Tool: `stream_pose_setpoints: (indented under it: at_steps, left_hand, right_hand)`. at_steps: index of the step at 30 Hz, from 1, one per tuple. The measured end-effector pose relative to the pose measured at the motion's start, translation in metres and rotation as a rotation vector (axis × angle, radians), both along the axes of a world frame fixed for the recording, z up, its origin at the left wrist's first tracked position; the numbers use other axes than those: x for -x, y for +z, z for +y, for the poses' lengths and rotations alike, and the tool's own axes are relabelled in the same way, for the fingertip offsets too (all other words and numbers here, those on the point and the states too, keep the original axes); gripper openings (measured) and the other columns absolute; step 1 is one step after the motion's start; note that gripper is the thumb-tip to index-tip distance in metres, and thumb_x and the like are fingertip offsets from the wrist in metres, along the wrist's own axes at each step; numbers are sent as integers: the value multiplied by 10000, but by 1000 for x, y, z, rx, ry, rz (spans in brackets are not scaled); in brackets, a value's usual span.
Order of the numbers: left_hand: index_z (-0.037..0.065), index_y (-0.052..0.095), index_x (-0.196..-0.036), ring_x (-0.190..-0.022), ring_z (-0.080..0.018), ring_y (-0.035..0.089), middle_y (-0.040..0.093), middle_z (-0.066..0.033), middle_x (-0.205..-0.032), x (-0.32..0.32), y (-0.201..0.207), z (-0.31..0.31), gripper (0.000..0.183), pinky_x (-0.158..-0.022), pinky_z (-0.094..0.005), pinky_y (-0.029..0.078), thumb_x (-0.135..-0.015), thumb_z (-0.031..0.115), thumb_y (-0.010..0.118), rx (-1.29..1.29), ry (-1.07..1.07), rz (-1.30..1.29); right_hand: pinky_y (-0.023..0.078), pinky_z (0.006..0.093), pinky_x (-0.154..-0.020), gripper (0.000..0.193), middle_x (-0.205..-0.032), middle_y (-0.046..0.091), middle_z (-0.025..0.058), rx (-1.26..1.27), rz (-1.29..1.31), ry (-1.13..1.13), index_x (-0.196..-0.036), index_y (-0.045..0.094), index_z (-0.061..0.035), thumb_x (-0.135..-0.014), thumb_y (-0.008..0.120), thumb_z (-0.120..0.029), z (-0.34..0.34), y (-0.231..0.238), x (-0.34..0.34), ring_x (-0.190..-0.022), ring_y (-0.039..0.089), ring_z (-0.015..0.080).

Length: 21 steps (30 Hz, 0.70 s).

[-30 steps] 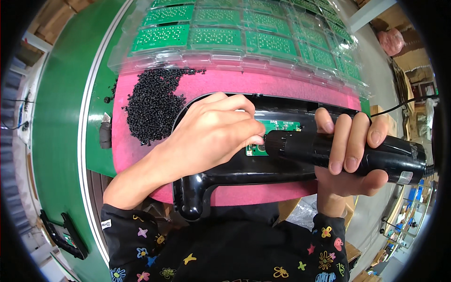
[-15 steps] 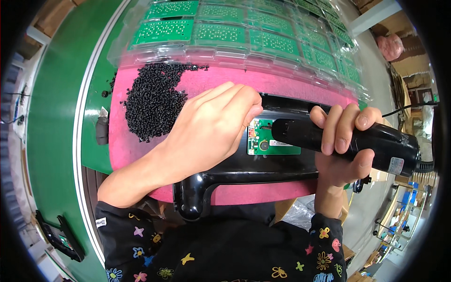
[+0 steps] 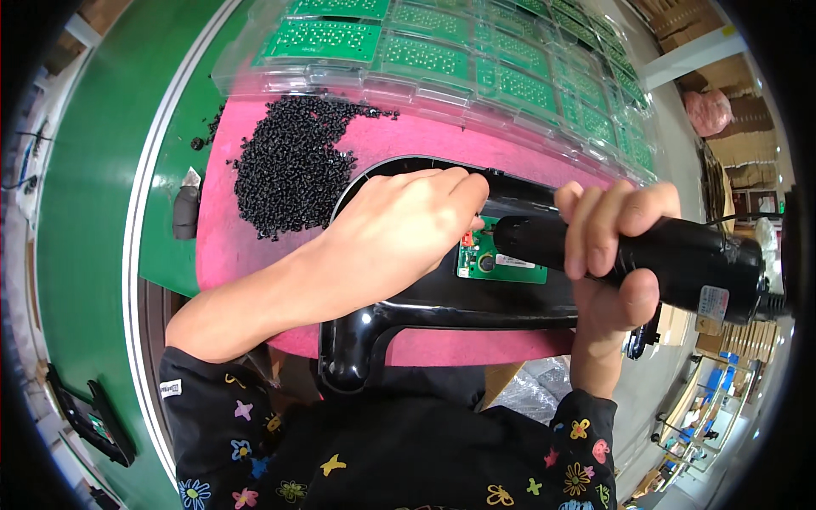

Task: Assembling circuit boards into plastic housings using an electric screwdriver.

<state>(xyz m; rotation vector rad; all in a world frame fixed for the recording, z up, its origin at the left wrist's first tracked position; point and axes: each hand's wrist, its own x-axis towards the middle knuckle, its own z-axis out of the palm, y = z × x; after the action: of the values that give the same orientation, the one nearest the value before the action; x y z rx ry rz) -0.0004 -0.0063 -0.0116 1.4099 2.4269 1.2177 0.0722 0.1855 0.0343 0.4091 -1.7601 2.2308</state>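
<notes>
My right hand (image 3: 614, 246) is wrapped round a black electric screwdriver (image 3: 680, 259), held nearly level with its nose pointing left over a small green circuit board (image 3: 501, 270). The board lies inside a glossy black plastic housing (image 3: 476, 304). My left hand (image 3: 416, 217) is closed, thumb and fingertips pinched together at the board's upper left corner, close to the screwdriver's tip. What those fingertips hold, if anything, is hidden. Left of the housing, a heap of small black screws (image 3: 289, 170) lies on the pink mat (image 3: 223, 268).
Clear plastic trays (image 3: 340, 82) with several green circuit boards (image 3: 319, 41) stand at the far side of the mat. A dark grey object (image 3: 184, 212) sits on the green surface (image 3: 110, 195) to the left. Another black housing (image 3: 92, 416) lies at the lower left.
My left hand has shifted slightly right and up over the housing, showing more of its curved far rim. My right hand still grips the screwdriver. The whole view has shifted a little.
</notes>
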Motion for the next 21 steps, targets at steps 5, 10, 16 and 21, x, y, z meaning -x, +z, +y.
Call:
stream_pose_setpoints:
  at_steps: [5,10,16,21]
  left_hand:
    - [-9,607,-935,-809,-366,637,626,-156,-840,-1,-2,-4,130,-667,-440,512,-865,89,657,32,-25,-10]
    - [4,641,-918,-800,-342,641,631,-139,-820,0,-4,-2,119,-676,-439,513,-859,107,646,86,-46,60]
    - [26,654,-869,-792,-303,644,637,-106,-801,-2,1,-5,123,-660,-420,512,-837,143,676,90,-45,77]
    - [35,660,-863,-784,-285,643,641,-92,-801,0,-3,-7,131,-656,-402,516,-821,153,699,108,-86,91]
  right_hand:
    - [416,271,-611,424,-704,531,24,93,-76,82,-1038,472,-38,-783,790,-154,-12,2,16,-602,499,118]
    - [435,257,-589,379,-690,532,36,5,-8,193,-1040,486,-11,-779,752,-83,-7,-4,24,-627,505,108]
    - [468,274,-685,357,-680,526,22,53,-46,92,-1031,486,-15,-815,735,-153,-11,-1,18,-564,516,117]
    - [411,327,-711,369,-653,468,-36,59,27,-66,-1009,481,-102,-870,693,-370,-3,1,3,-514,468,106]
